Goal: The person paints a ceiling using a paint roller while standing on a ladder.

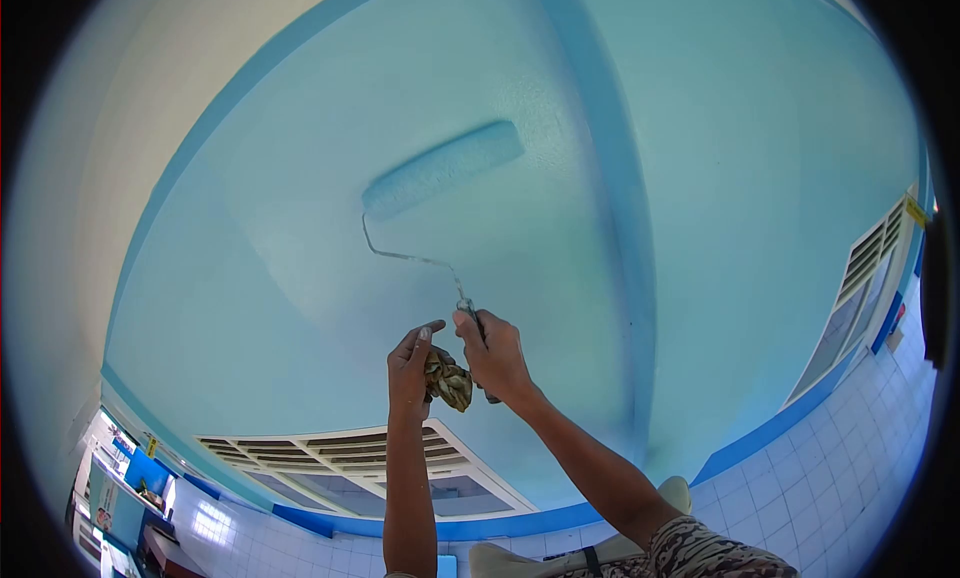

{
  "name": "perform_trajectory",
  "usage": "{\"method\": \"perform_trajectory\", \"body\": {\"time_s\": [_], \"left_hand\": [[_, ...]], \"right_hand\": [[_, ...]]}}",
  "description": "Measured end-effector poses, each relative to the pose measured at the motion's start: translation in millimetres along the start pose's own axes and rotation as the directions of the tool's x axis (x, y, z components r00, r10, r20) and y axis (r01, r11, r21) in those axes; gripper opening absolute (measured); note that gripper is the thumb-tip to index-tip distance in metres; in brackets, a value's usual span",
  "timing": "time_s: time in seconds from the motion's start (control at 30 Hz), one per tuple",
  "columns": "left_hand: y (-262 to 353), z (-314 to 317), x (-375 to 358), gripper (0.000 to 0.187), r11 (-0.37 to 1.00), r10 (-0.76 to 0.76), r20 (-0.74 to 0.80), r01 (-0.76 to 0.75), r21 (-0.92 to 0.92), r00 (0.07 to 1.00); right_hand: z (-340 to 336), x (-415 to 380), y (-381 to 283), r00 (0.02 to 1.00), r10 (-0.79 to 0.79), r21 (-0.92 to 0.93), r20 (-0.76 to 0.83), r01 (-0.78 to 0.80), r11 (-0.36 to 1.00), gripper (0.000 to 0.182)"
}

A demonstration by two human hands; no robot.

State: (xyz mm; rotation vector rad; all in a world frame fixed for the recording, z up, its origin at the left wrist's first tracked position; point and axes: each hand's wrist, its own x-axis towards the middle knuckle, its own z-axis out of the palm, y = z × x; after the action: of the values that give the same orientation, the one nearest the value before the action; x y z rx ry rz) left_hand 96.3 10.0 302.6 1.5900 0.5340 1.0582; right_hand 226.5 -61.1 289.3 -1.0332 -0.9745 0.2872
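Observation:
My right hand (496, 354) is wrapped round the dark handle of a paint roller (444, 170). The roller's light blue sleeve lies slantwise against, or very close to, the pale blue wall (300, 238); a thin bent wire frame joins it to the handle. Just left of the handle, my left hand (408, 366) is closed on a crumpled, stained brownish rag (450, 382), its index finger reaching toward the handle. Wet-looking, shiny paint shows around the sleeve's right end.
A darker blue band (610, 178) runs down the wall on the right. Below are a white slatted window (480, 468) and, at the right, another slatted window (850, 288). White tiles (800, 478) cover the surface beneath. Furniture (170, 553) stands at the lower left.

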Motion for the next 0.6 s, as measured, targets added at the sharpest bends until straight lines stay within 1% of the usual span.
{"method": "perform_trajectory", "body": {"time_s": [0.03, 0.07, 0.13, 0.17, 0.23, 0.33, 0.37, 0.43, 0.5, 0.57, 0.6], "left_hand": [[-1, 0, -1, 0.038, 1.000, 0.002, -0.004, -0.002, -0.019, 1.000], [-2, 0, -4, 0.038, 0.999, -0.026, -0.010, 0.026, -0.043, 1.000], [-8, -1, -6, 0.038, 0.997, -0.053, 0.000, 0.053, -0.059, 0.999], [-11, -2, -7, 0.038, 0.995, -0.069, -0.002, 0.069, -0.079, 0.998], [-20, -5, -9, 0.037, 0.992, -0.110, -0.005, 0.109, -0.069, 0.994], [-46, -12, -29, 0.037, 0.986, -0.152, 0.009, 0.152, -0.072, 0.988], [-54, -16, -33, 0.037, 0.982, -0.176, 0.017, 0.177, -0.065, 0.984], [-68, -21, -42, 0.036, 0.977, -0.196, -0.007, 0.195, -0.088, 0.981], [-80, -25, -48, 0.036, 0.969, -0.236, -0.024, 0.234, -0.079, 0.971], [-87, -30, -60, 0.037, 0.963, -0.262, -0.085, 0.254, -0.093, 0.961], [-92, -36, -68, 0.037, 0.962, -0.257, -0.084, 0.247, -0.113, 0.963]], "right_hand": [[-3, 12, -10, 1.000, -0.005, 0.019, 0.020, 0.004, 1.000, 0.045], [-6, 21, -22, 1.000, 0.005, 0.018, 0.008, -0.006, 1.000, 0.045], [-12, 36, -39, 0.993, 0.082, 0.085, 0.085, -0.089, 0.992, 0.047], [-14, 42, -37, 0.993, 0.096, 0.087, 0.073, -0.102, 0.991, 0.047], [-17, 49, -26, 0.996, 0.060, 0.046, 0.060, -0.063, 0.997, 0.049], [-32, 18, 11, 0.996, 0.055, 0.045, 0.077, -0.058, 0.997, 0.044], [-36, 7, 26, 0.995, 0.079, 0.045, 0.064, -0.081, 0.996, 0.044], [-46, -22, 54, 0.999, 0.042, -0.023, 0.029, -0.041, 0.999, 0.044], [-55, -53, 83, 0.996, 0.084, -0.036, 0.005, -0.084, 0.996, 0.044], [-64, -87, 106, 0.992, 0.123, -0.045, -0.009, -0.123, 0.991, 0.044], [-69, -105, 114, 0.981, 0.193, -0.039, -0.013, -0.193, 0.980, 0.043]]}}
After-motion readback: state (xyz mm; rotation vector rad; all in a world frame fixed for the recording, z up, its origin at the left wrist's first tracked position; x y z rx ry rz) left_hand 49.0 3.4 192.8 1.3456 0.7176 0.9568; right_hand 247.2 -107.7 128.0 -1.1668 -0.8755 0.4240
